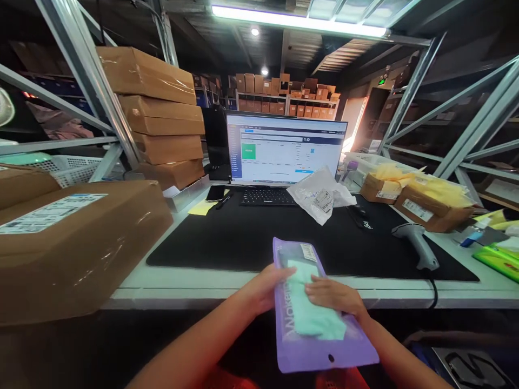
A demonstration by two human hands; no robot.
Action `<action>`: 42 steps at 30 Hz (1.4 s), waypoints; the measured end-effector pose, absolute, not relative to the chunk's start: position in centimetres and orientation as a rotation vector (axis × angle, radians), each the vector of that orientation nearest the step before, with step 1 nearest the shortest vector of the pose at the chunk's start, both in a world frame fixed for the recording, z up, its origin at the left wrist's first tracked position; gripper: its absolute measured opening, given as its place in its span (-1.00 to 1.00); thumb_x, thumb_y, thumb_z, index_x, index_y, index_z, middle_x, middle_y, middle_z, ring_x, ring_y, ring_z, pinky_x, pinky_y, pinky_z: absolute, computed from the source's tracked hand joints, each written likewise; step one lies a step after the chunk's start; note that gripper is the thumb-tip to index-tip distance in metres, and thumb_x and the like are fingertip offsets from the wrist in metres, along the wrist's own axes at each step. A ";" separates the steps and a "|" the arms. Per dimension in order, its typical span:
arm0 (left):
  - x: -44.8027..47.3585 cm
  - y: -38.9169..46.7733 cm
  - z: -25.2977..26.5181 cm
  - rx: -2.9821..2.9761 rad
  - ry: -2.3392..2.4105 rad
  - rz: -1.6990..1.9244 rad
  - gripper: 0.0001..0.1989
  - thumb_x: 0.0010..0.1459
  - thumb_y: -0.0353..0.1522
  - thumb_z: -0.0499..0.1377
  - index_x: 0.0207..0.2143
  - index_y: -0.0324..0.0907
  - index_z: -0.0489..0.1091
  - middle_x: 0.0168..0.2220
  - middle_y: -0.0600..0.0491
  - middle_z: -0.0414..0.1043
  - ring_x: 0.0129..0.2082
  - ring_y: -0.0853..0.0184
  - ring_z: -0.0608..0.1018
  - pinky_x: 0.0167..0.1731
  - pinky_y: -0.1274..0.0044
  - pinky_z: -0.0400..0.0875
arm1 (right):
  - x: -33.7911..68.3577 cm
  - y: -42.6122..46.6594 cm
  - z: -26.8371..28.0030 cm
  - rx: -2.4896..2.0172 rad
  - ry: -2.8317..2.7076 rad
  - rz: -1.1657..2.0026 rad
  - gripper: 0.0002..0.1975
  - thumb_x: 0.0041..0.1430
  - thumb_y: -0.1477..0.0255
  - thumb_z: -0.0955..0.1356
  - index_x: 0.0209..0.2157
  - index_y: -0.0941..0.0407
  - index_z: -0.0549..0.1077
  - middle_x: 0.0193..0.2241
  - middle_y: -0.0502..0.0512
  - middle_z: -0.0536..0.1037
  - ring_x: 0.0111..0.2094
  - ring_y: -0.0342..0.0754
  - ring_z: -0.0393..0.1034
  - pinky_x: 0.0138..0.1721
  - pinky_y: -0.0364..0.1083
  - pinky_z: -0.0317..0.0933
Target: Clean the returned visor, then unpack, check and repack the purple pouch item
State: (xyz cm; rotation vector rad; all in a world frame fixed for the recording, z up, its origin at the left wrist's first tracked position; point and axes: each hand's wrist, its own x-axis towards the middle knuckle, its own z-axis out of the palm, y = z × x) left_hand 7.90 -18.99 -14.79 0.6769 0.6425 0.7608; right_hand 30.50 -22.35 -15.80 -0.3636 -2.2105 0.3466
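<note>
A purple plastic pouch (pixel 324 354) with a clear front is tilted up in front of me, just off the table's near edge. Folded mint-green fabric shows through it, and a small white label sits near its far end. My left hand (pixel 270 286) grips the pouch's left edge, thumb on top and the other fingers hidden underneath. Flat across the pouch's front lies my right hand (pixel 334 294), its fingers stretched over the green fabric. Beyond the pouch, a crumpled white mailing bag (pixel 314 194) with a printed label rests partly on the keyboard (pixel 267 196).
A grey barcode scanner (pixel 417 243) lies on the black desk mat (pixel 227 237), right side. Large cardboard boxes (pixel 81 248) crowd the left, with a taller stack (pixel 162 116) behind. A lit monitor (pixel 284 151) stands at the back. Small open boxes (pixel 430 208) with yellow paper sit right.
</note>
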 end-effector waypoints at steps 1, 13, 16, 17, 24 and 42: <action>8.1 -18.8 -14.7 0.684 0.629 0.742 -0.57 -0.17 -0.41 0.47 -0.19 -0.34 0.52 -0.33 -0.16 0.61 -0.35 0.13 0.65 -0.19 0.31 0.52 | 30.6 -22.8 -16.2 -0.405 -2.198 0.383 -0.68 0.44 0.35 0.26 0.15 -0.06 0.47 0.01 0.06 0.59 0.06 0.04 0.49 0.22 0.15 0.31; 10.8 -19.1 -13.9 0.986 0.382 0.626 -0.48 -0.17 -0.31 0.52 -0.11 -0.28 0.58 -0.21 -0.17 0.60 -0.23 0.11 0.62 -0.10 0.33 0.48 | 30.3 -25.9 -15.6 -1.282 -1.113 0.277 -0.47 -0.26 0.12 0.62 -0.27 0.10 0.54 -0.11 0.27 0.56 -0.07 0.31 0.48 -0.10 0.20 0.45; 9.9 -19.0 -13.8 1.020 0.386 0.507 -0.56 -0.14 -0.35 0.51 -0.16 -0.28 0.59 -0.22 -0.12 0.60 -0.26 0.21 0.60 -0.13 0.42 0.46 | 31.1 -26.6 -14.8 -1.184 -1.100 0.391 0.11 -0.49 0.24 0.68 0.19 0.01 0.31 0.22 0.29 0.33 0.15 0.30 0.32 -0.01 0.14 0.40; 9.5 -18.8 -13.8 1.059 0.391 0.463 -0.59 -0.13 -0.36 0.51 -0.18 -0.28 0.60 -0.23 -0.10 0.60 -0.27 0.24 0.59 -0.15 0.45 0.45 | 31.4 -26.9 -14.8 -1.148 -1.105 0.566 0.18 -0.47 0.25 0.68 0.26 -0.02 0.22 0.19 0.27 0.37 0.08 0.25 0.39 -0.09 0.09 0.43; 8.4 -18.6 -13.1 0.810 0.305 0.368 -0.45 -0.11 -0.16 0.47 -0.11 -0.29 0.55 -0.13 -0.13 0.57 -0.11 0.15 0.58 0.00 0.36 0.43 | 31.3 -26.9 -15.3 -1.078 -0.767 0.853 -0.58 -0.22 0.26 0.65 -0.37 0.16 0.54 -0.57 -0.03 0.51 -0.57 -0.15 0.33 -0.52 -0.18 0.27; 5.6 -18.8 -14.6 1.320 0.853 0.978 -0.35 -0.17 -0.22 0.51 -0.05 -0.24 0.41 -0.18 -0.04 0.56 -0.22 0.23 0.55 -0.22 0.49 0.44 | 28.2 -20.9 -13.5 -0.895 -1.203 1.291 -0.38 -0.25 0.29 0.65 -0.12 0.12 0.47 -0.25 0.05 0.59 -0.23 -0.02 0.48 -0.20 -0.10 0.36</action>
